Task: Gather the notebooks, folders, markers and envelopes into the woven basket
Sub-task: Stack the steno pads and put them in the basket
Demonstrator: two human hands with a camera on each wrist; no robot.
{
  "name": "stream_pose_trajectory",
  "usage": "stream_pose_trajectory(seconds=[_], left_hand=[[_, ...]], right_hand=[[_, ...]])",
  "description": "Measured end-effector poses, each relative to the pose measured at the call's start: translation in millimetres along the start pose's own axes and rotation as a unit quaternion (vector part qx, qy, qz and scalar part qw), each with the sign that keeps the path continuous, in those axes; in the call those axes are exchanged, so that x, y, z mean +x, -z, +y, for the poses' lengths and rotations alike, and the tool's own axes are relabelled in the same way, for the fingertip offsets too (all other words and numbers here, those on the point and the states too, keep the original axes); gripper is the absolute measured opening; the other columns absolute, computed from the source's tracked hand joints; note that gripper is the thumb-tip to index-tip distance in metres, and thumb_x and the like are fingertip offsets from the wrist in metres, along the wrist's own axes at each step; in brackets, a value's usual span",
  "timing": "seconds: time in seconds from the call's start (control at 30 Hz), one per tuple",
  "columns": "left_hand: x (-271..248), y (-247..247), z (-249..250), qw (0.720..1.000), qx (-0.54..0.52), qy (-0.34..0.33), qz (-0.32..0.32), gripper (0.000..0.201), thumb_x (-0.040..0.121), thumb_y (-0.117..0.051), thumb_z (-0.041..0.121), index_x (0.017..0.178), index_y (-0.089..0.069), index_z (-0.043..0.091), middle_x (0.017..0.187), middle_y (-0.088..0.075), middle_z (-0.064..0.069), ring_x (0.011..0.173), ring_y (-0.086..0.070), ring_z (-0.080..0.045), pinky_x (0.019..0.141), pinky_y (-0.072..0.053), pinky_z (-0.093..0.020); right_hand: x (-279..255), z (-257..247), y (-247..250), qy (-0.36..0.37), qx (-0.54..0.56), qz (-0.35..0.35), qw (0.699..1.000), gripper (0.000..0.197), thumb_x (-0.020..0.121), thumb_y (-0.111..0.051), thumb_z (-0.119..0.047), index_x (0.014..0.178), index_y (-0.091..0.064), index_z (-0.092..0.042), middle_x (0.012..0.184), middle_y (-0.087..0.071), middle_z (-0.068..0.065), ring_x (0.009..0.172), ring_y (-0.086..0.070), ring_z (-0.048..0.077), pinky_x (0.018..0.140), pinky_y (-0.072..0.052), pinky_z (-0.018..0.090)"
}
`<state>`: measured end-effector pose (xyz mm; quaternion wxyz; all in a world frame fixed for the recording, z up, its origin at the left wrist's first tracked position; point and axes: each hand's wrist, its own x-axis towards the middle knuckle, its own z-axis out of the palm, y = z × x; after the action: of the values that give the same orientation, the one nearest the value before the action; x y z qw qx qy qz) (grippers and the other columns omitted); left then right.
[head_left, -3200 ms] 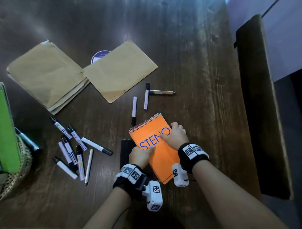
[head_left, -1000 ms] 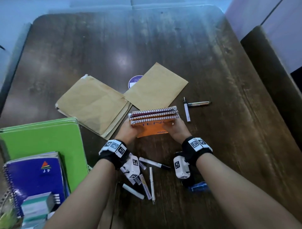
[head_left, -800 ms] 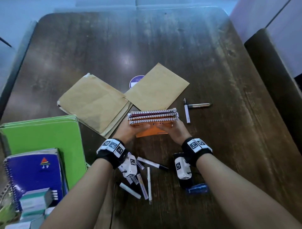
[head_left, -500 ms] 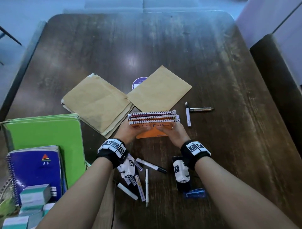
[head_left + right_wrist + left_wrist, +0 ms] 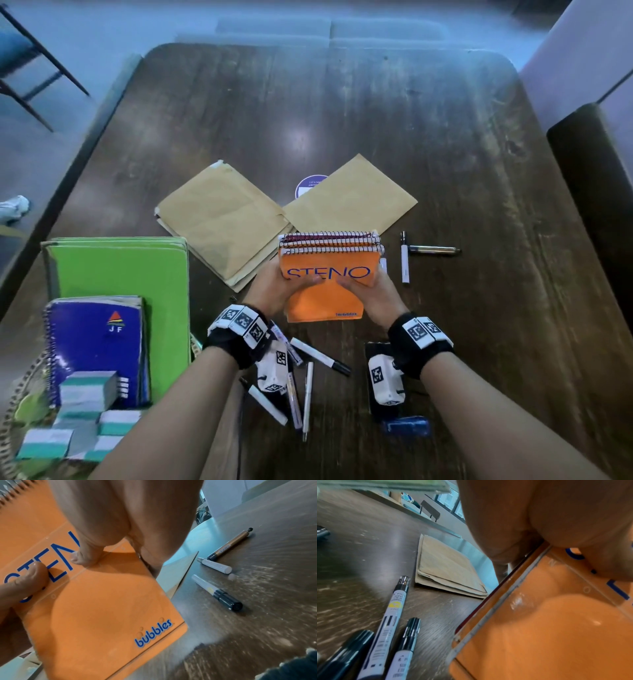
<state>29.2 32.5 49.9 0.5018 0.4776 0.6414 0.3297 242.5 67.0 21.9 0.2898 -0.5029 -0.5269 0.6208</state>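
A stack of spiral notebooks with an orange STENO notebook [image 5: 329, 291] on top is held above the table's middle. My left hand [image 5: 286, 284] grips its left edge and my right hand [image 5: 361, 284] its right edge, both thumbs on the cover. In the right wrist view the orange notebook [image 5: 96, 608] has both thumbs on the blue letters. The woven basket [image 5: 13, 404] at bottom left holds green folders [image 5: 120, 287] and a blue notebook [image 5: 96, 342]. Brown envelopes [image 5: 222, 219] lie behind the stack. Several markers [image 5: 308, 380] lie under my wrists, and two more markers [image 5: 405, 260] lie to the right.
Another brown envelope [image 5: 352, 202] covers part of a round purple sticker [image 5: 306, 185]. A black object [image 5: 376, 356] and a blue object [image 5: 406, 426] lie under my right wrist. A dark chair back [image 5: 596, 205] stands along the table's right edge. Small teal-and-white boxes [image 5: 85, 394] fill the basket's front.
The stack, held with its spirals toward me, has tipped so the orange cover now faces up. Both hands keep their grip. Earlier the orange notebook lay on the table.
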Motion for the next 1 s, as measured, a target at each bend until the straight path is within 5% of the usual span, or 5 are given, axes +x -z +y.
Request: stream_pose_trajectory(seconds=[0.3, 0.6, 0.8, 0.9, 1.0], left_hand=[[-58, 32, 1, 0.979, -0.158, -0.011, 0.128, 0.061, 0.088, -0.052, 0.067, 0.121, -0.061, 0.017, 0.109, -0.074, -0.010, 0.098, -0.072, -0.031, 0.089, -0.056, -0.051], [-122, 122, -23, 0.973, -0.107, -0.074, 0.192, 0.031, 0.096, -0.042, 0.047, 0.115, -0.057, 0.027, 0.094, -0.075, 0.009, 0.085, -0.072, -0.007, 0.071, -0.053, -0.021], [-149, 217, -53, 0.983, -0.090, -0.069, 0.141, 0.024, 0.097, -0.044, 0.048, 0.098, -0.059, 0.030, 0.077, -0.071, 0.018, 0.072, -0.066, -0.002, 0.066, -0.050, -0.018], [-159, 256, -69, 0.990, -0.089, -0.067, 0.083, 0.029, 0.087, -0.051, 0.068, 0.097, -0.064, 0.044, 0.099, -0.074, 0.006, 0.093, -0.070, -0.019, 0.084, -0.056, -0.039], [-170, 280, -84, 0.996, -0.064, -0.056, 0.018, 0.046, 0.079, -0.054, 0.076, 0.108, -0.063, 0.041, 0.108, -0.073, 0.004, 0.098, -0.071, -0.017, 0.084, -0.056, -0.034]], right_hand=[[-28, -31, -59, 0.017, 0.096, -0.036, 0.995, 0.048, 0.090, -0.071, -0.007, 0.129, -0.047, -0.022, 0.123, -0.069, 0.004, 0.112, -0.068, 0.020, 0.095, -0.057, 0.043], [-65, -54, -161, 0.007, 0.103, -0.059, 0.993, 0.027, 0.096, -0.046, -0.018, 0.122, -0.044, -0.010, 0.111, -0.065, 0.014, 0.102, -0.065, 0.035, 0.091, -0.054, 0.053], [-73, -67, -243, 0.025, 0.081, -0.070, 0.994, 0.038, 0.100, -0.056, -0.009, 0.136, -0.045, -0.011, 0.122, -0.067, 0.008, 0.105, -0.070, 0.017, 0.084, -0.059, 0.034], [-77, -62, -272, 0.028, 0.028, -0.066, 0.997, 0.046, 0.098, -0.063, -0.017, 0.140, -0.048, -0.029, 0.124, -0.069, 0.002, 0.112, -0.067, 0.025, 0.093, -0.057, 0.045], [-84, -60, -293, 0.031, 0.010, -0.027, 0.999, 0.037, 0.099, -0.063, -0.021, 0.131, -0.055, -0.038, 0.120, -0.071, -0.003, 0.111, -0.067, 0.022, 0.090, -0.058, 0.042]])
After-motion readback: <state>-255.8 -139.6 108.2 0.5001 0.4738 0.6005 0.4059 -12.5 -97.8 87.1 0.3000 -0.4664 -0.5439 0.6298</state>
